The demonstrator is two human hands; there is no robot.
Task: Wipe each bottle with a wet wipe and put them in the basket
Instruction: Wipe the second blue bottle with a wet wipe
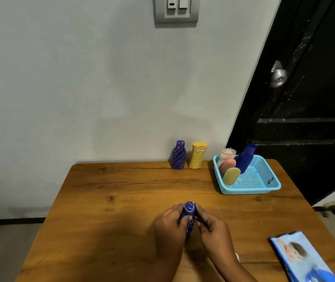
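Item: I am gripping one purple bottle (189, 214) with left hand (169, 225) and right hand (212, 230), both clamped round it, at the bench (121, 200); basket (250, 190) standing far right

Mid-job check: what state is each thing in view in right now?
Held purple bottle: in the grip of left hand and right hand.
Second purple bottle: upright by the wall, outside the basket.
Yellow bottle: upright beside it, outside.
Basket: on the table, holding leaning bottles along its left side.
Wipes pack: lying flat, near right; open or sealed, cannot tell.
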